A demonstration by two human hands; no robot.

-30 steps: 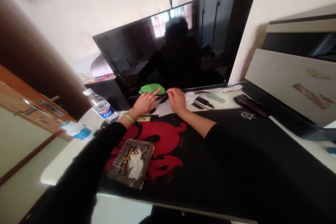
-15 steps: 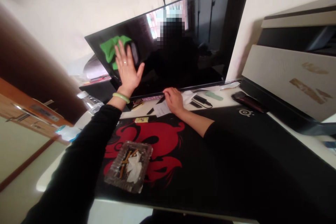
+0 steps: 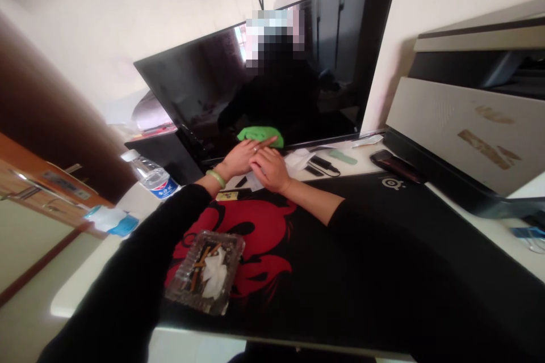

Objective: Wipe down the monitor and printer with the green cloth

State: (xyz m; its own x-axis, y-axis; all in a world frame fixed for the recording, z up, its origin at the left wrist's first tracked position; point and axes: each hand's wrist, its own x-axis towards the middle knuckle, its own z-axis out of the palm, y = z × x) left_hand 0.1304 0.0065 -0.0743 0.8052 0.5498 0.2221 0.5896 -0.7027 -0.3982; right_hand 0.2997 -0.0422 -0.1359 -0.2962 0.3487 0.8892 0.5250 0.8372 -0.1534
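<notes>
A big black monitor (image 3: 323, 57) stands at the back of the desk. A green cloth (image 3: 260, 135) lies against the bottom of its screen. My left hand (image 3: 242, 156) presses flat on that cloth with its fingers stretched out; a green bangle sits on the wrist. My right hand (image 3: 269, 169) rests just in front of it, fingers curled down onto white papers (image 3: 298, 157) at the foot of the monitor. The two hands touch each other.
A black desk mat with a red design (image 3: 264, 227) covers the desk. A glass ashtray (image 3: 205, 273) with butts and tissue sits front left. A water bottle (image 3: 151, 174) stands left. A charger (image 3: 323, 163) and a dark device (image 3: 394, 163) lie right. Grey boxes (image 3: 464, 130) fill the right side.
My left hand swept the green cloth from the upper left of the screen down to its bottom edge. My right hand drew a little left and now touches the left hand.
</notes>
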